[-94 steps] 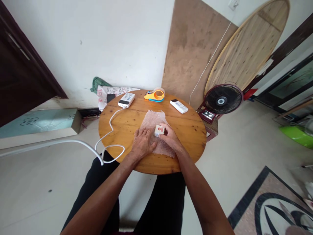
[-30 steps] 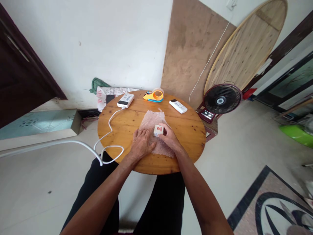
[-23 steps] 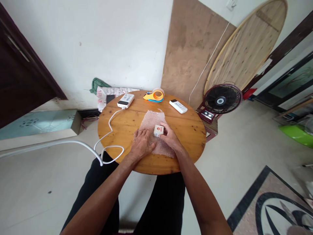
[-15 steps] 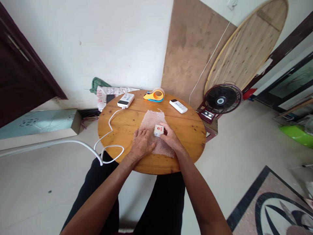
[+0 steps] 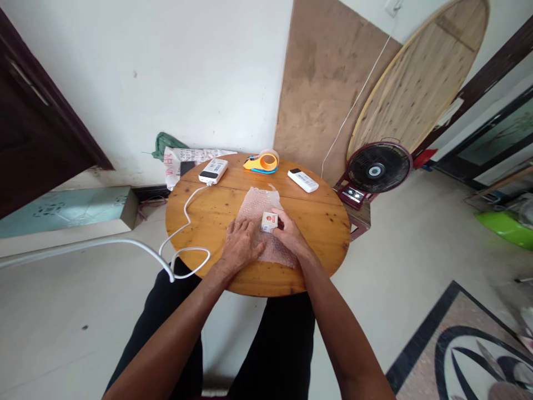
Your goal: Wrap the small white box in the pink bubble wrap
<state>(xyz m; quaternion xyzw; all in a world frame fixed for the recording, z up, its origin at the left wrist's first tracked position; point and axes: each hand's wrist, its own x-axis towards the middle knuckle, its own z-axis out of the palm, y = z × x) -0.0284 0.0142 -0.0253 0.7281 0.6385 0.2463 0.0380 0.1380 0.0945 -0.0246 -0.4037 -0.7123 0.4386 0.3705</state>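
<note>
A sheet of pinkish bubble wrap (image 5: 260, 203) lies flat on the round wooden table (image 5: 320, 233). On the sheet's left side rests my left hand (image 5: 242, 243), its fingers stretched out and pressing the wrap down. My right hand (image 5: 289, 232) grips a small whitish box (image 5: 269, 221) with red print, thumb at the near side and fingers at the far side. The box is over the middle of the wrap; whether it touches the sheet I cannot tell.
Toward the table's back are a white power bank (image 5: 214, 171) with a white cable (image 5: 188, 214), an orange tape dispenser (image 5: 252, 164) and a second white power bank (image 5: 302, 180). A fan (image 5: 377, 171) stands right of the table. The cable hangs off the left edge.
Both hands and the box stay in the same place on the wrap. Only a very slight shift of the whole view shows.
</note>
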